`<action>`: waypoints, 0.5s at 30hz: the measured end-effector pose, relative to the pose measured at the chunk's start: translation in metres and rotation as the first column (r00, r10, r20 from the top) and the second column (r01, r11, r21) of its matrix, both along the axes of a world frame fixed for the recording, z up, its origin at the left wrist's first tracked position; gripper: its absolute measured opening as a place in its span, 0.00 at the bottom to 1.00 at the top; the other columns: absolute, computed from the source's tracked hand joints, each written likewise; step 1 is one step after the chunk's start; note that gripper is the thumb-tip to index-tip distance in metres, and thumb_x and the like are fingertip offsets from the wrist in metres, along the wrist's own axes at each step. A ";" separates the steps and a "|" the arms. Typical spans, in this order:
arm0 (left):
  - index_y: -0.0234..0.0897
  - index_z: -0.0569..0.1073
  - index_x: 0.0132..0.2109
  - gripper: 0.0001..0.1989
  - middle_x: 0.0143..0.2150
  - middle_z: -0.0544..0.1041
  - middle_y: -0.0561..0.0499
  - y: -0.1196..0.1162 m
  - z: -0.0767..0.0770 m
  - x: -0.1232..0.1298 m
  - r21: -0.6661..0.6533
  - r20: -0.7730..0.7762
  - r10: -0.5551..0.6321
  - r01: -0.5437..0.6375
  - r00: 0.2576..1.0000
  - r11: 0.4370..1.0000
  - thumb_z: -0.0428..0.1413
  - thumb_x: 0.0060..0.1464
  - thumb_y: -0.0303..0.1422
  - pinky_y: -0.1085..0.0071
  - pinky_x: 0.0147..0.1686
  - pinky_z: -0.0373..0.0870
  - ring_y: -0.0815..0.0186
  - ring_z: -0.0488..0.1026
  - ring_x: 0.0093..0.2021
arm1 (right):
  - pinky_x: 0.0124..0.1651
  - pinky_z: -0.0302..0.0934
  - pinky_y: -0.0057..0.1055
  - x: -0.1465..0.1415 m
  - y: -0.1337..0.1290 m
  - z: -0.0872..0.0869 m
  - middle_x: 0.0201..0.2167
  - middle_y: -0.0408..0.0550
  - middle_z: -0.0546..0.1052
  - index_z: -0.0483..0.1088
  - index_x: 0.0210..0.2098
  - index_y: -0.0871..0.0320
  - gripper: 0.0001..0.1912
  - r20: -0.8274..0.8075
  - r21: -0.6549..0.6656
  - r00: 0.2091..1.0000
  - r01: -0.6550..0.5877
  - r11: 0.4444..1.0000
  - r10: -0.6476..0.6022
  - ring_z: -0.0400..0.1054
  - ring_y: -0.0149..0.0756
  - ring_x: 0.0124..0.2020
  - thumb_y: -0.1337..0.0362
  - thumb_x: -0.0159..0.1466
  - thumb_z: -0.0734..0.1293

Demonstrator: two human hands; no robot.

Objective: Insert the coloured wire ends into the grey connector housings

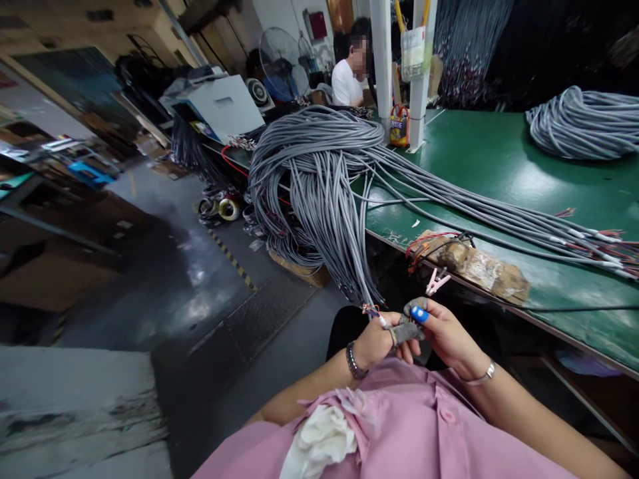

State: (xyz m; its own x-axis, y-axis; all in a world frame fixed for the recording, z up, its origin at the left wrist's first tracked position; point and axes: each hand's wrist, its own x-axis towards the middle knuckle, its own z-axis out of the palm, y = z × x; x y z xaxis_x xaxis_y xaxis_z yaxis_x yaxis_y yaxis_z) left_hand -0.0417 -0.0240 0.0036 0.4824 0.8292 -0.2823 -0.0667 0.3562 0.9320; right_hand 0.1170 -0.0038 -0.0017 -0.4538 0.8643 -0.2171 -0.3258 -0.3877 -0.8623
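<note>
My left hand (383,336), with grey finger covers, is closed round the end of a grey cable, whose white-wrapped end and thin coloured wires (372,311) show above the thumb. My right hand (444,327) is pinched close beside it, with a blue cover on the thumb and a grey one on a finger. The fingertips of both hands meet, and what lies between the right fingertips is too small to make out. Just beyond the hands, a large bundle of grey cables (319,193) hangs over the edge of the green table (479,159).
A taped wooden block (479,266) and a pink clip (437,282) are at the table's near edge. More cables with bare ends (589,246) lie right, below a coiled bundle (586,123). A person (347,83) sits behind a white post (382,66).
</note>
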 end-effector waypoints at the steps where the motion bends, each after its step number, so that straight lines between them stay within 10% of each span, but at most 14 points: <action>1: 0.27 0.73 0.29 0.23 0.24 0.75 0.44 0.000 0.000 -0.001 0.005 -0.031 -0.029 0.029 0.999 1.000 0.55 0.52 0.48 0.78 0.19 0.60 0.69 0.71 0.20 | 0.25 0.56 0.28 0.000 -0.001 0.000 0.24 0.44 0.72 0.68 0.34 0.59 0.15 -0.006 -0.007 0.999 -0.053 0.999 0.053 0.65 0.30 0.20 0.53 0.58 0.69; 15: 0.30 0.71 0.27 0.16 0.20 0.72 0.49 -0.006 -0.009 0.006 0.072 -0.096 0.173 -0.166 0.980 0.983 0.54 0.54 0.40 0.79 0.17 0.54 0.72 0.68 0.17 | 0.29 0.54 0.26 0.005 -0.002 -0.011 0.26 0.44 0.70 0.69 0.34 0.61 0.13 0.232 0.179 0.968 0.049 0.983 -0.090 0.59 0.27 0.25 0.56 0.59 0.70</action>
